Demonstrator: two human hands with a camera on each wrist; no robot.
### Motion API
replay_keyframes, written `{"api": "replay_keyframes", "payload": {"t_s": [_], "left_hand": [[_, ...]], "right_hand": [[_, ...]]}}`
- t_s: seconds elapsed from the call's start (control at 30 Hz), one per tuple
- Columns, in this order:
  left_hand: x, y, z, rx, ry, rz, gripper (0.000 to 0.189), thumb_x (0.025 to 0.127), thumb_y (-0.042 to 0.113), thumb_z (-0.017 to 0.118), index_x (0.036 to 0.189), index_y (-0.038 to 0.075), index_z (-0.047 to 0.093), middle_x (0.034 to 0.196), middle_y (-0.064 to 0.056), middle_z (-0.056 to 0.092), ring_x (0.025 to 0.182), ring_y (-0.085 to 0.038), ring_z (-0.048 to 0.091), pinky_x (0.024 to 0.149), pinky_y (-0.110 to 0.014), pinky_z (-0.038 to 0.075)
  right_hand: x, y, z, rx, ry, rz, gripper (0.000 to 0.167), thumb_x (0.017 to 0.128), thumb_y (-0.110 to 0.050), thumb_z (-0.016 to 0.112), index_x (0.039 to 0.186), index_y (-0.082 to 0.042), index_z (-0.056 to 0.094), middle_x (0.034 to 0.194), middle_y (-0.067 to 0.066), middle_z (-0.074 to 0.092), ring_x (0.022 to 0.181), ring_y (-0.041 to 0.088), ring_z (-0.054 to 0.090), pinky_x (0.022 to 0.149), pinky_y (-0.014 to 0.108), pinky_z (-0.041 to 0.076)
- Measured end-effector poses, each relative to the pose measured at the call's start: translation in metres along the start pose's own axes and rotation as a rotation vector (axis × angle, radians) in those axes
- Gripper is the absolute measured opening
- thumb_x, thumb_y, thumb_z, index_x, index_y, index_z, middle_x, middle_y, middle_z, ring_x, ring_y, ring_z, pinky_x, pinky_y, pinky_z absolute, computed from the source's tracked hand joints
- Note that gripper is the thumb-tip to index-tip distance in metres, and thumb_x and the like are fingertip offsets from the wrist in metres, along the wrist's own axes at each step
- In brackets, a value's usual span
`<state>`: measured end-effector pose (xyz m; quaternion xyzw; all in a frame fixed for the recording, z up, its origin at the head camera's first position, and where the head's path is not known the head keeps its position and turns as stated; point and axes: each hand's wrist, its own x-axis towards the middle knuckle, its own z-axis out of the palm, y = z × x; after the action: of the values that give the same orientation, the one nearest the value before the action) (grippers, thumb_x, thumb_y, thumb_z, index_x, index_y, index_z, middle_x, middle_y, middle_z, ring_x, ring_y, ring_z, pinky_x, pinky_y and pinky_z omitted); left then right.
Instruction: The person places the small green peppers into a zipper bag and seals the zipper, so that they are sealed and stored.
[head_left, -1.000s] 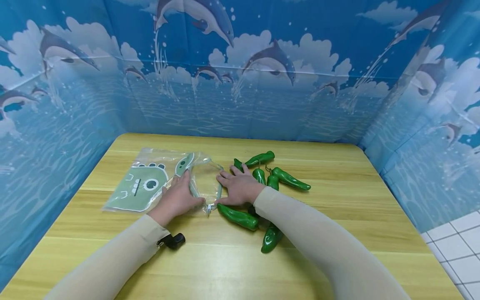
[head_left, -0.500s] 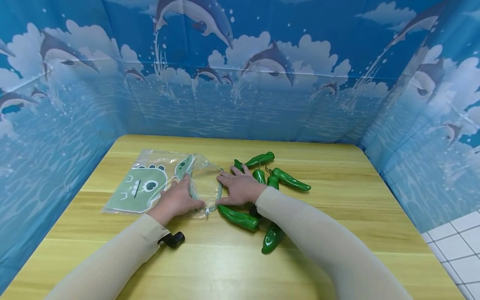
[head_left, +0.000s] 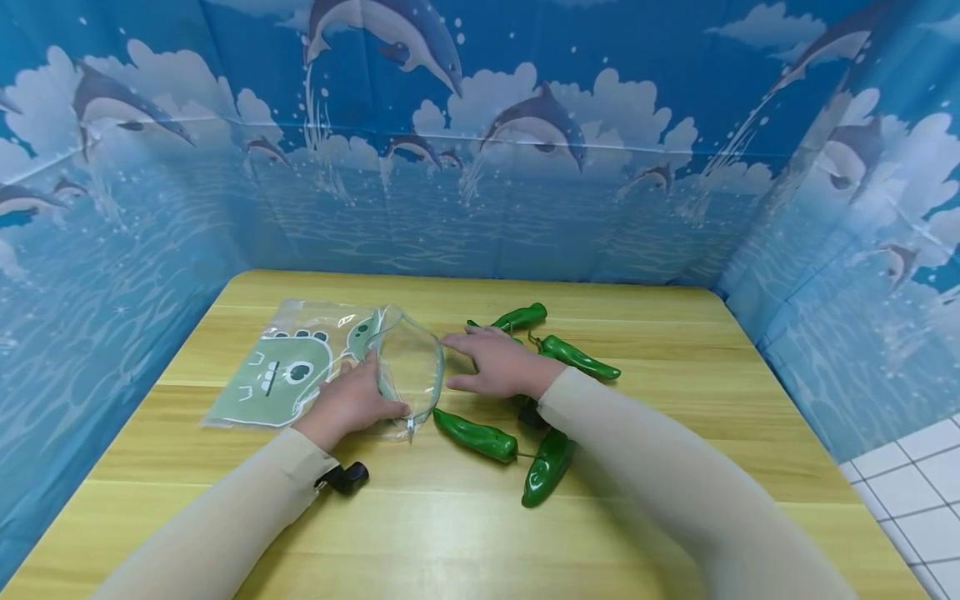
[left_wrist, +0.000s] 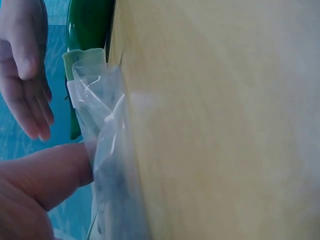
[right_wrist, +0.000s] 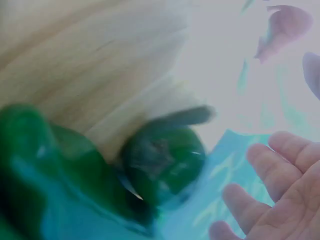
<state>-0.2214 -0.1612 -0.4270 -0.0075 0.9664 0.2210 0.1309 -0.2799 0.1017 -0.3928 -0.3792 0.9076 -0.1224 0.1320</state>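
Observation:
A clear zip bag [head_left: 251, 392] with a green cartoon monster print lies flat on the left of the table, its mouth spread into a rounded loop facing right. My left hand [head_left: 351, 402] rests on the bag at that mouth, fingers and thumb apart; in the left wrist view the straight thumb [left_wrist: 60, 170] touches the clear plastic. A zip slider [head_left: 410, 427] sits at the near corner. My right hand [head_left: 498, 362] hovers just right of the mouth, fingers loosely extended and holding nothing. Beneath and around it lie green peppers, one [head_left: 476, 435] with its tip by the bag's mouth.
Another green pepper [head_left: 549, 471] lies nearer the front, one [head_left: 581, 357] to the right and one [head_left: 522, 317] behind the right hand. The wooden table [head_left: 675, 467] meets a blue dolphin curtain [head_left: 480, 217] at its back and sides.
My right hand has let go of the bag's right edge and drawn back a little to the right. The mouth now stands rounder. The left hand stays in place.

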Motion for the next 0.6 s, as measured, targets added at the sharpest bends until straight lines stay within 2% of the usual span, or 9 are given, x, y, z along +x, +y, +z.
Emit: {"api": "replay_keyframes", "payload": {"t_s": [0.1,0.23,0.4,0.6], "left_hand": [[0.001,-0.001,0.001,0.004,0.000,-0.001,0.129,0.083,0.059,0.082,0.166,-0.006,0.009,0.168,-0.026,0.033,0.158,-0.056,0.011,0.118,-0.082,0.008],[0.001,-0.001,0.001,0.009,-0.001,-0.002,0.129,0.082,0.060,0.082,0.167,-0.005,0.009,0.168,-0.025,0.033,0.158,-0.055,0.011,0.118,-0.083,0.009],[0.000,0.001,0.000,0.007,0.002,0.002,0.129,0.082,0.060,0.082,0.167,-0.005,0.009,0.168,-0.025,0.034,0.159,-0.055,0.011,0.118,-0.083,0.009],[-0.001,0.001,0.000,0.004,0.000,-0.012,0.128,0.082,0.059,0.083,0.167,-0.005,0.010,0.168,-0.025,0.034,0.159,-0.053,0.011,0.120,-0.081,0.010]], "right_hand": [[-0.013,-0.007,-0.006,0.027,-0.013,0.002,0.074,0.103,-0.049,0.065,0.164,-0.016,0.041,0.167,0.004,0.043,0.157,0.032,0.037,0.128,0.052,0.030],[-0.036,-0.017,-0.007,0.070,-0.075,-0.005,0.075,0.098,-0.048,0.073,0.161,-0.018,0.046,0.163,0.003,0.050,0.150,0.025,0.048,0.121,0.047,0.042],[-0.061,-0.022,0.000,0.042,-0.108,-0.039,0.079,0.092,-0.050,0.080,0.158,-0.020,0.051,0.159,0.000,0.054,0.147,0.022,0.052,0.119,0.045,0.045],[-0.073,-0.023,0.011,-0.012,-0.121,-0.058,0.083,0.088,-0.050,0.084,0.158,-0.021,0.050,0.155,0.000,0.056,0.145,0.023,0.051,0.120,0.046,0.042]]}}
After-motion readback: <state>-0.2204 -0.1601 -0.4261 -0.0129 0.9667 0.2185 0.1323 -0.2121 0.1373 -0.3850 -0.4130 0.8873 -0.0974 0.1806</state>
